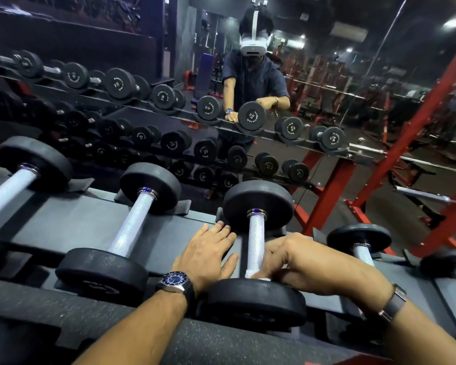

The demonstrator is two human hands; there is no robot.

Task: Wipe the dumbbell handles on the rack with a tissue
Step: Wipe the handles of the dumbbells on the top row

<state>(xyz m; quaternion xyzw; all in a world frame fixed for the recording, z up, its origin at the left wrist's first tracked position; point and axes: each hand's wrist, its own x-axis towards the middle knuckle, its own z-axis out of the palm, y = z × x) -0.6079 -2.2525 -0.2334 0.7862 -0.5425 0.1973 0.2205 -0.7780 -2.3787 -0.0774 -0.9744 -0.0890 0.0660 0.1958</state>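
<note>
While my right hand [287, 262] pinches the white tissue [257, 275] round the near end of the dumbbell handle [256, 241], my left hand [208, 252] lies spread flat on the rack [71, 222] beside it. I count four dumbbells on this tier; a mirror [327, 75] stands behind.

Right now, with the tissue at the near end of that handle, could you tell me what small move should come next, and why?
Probably slide the right hand with the tissue up the handle toward the far plate: the knurled stretch above it lies bare.
</note>
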